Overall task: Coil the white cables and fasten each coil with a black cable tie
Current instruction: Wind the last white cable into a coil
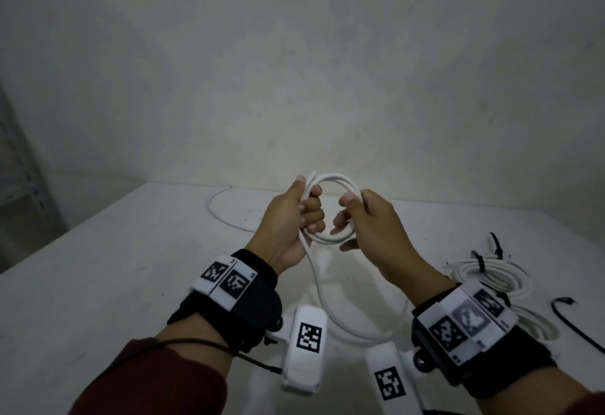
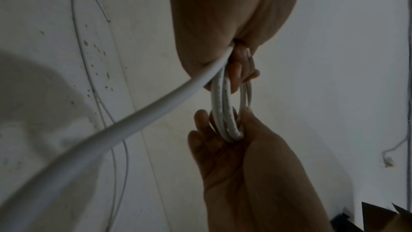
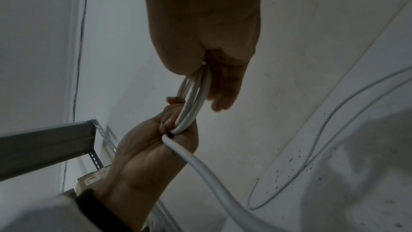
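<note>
White round-sheathed cable (image 1: 330,205), a few loops gathered into a small coil, held in the air above the white tabletop (image 1: 131,267). The sheath looks smooth and springy: judged light, stiff enough to want to unwind if released, so best taken across all turns at once, on opposite sides of the ring.

Left hand (image 1: 294,218): fist closed round the left side of the coil, thumb up along the turns, palm facing inward. The loose tail (image 1: 327,293) drops from the bottom of this fist, sags toward the person and runs off right.

Right hand (image 1: 366,221): thumb and curled fingers pinch the right side of the coil, wrist raised level with the other. Right wrist view shows the turns lying flat together between the two grips.

Already tied: a second coil of white cable (image 1: 491,279) on the table at right, with black cable ties (image 1: 478,262) around it. One loose black cable tie (image 1: 569,313) lies just beyond it. Another thin white cable (image 1: 226,215) curves on the far tabletop.
</note>
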